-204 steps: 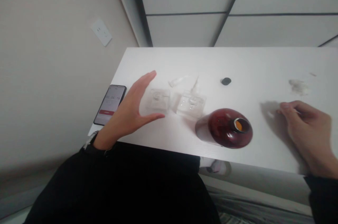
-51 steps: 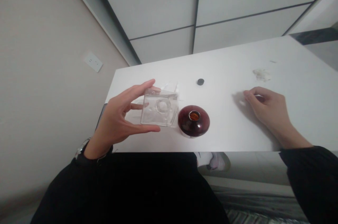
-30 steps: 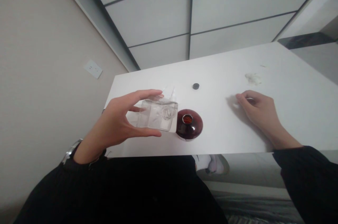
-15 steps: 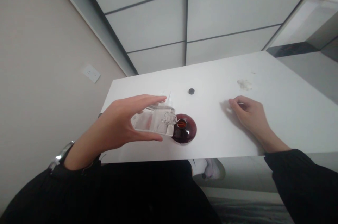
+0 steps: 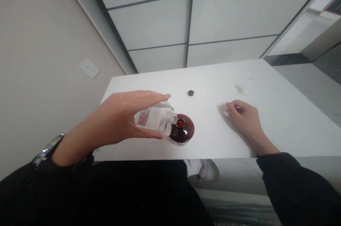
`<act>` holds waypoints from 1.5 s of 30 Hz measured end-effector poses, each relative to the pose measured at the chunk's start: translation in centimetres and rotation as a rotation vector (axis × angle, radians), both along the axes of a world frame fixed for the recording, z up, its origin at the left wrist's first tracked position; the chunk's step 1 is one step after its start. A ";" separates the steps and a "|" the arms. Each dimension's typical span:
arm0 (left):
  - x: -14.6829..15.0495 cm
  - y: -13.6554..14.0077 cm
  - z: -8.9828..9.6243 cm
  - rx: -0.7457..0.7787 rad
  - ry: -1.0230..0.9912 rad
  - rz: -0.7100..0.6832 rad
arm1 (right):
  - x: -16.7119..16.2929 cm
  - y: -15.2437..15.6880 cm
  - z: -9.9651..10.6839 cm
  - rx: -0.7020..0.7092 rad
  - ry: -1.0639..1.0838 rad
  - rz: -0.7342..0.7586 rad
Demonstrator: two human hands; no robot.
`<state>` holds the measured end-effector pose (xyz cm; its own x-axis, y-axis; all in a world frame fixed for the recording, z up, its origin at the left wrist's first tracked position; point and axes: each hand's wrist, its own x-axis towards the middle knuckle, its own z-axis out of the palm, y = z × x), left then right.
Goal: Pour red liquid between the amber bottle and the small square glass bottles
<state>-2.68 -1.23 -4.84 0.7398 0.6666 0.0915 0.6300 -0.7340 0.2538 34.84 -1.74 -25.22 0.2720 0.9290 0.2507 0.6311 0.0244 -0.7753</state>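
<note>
Grip of left hand (image 5: 121,117) clamped on clear bottle (image 5: 154,118), partly hidden; right hand (image 5: 245,118) curled together, palm unseen.

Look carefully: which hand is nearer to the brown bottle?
Left. The left hand is just left of the brown bottle, a clear bottle tilted in its grip; the right hand is farther off, to the right.
</note>
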 end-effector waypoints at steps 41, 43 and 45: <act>1.2 0.2 1.9 0.067 0.122 -0.072 | -0.3 -0.2 0.7 -0.025 -0.006 -0.009; 1.2 0.3 2.0 0.056 0.127 -0.064 | -0.3 -0.2 0.8 -0.025 -0.002 -0.007; 1.3 0.3 2.0 0.044 0.130 -0.054 | -0.3 -0.2 0.8 -0.024 0.001 -0.004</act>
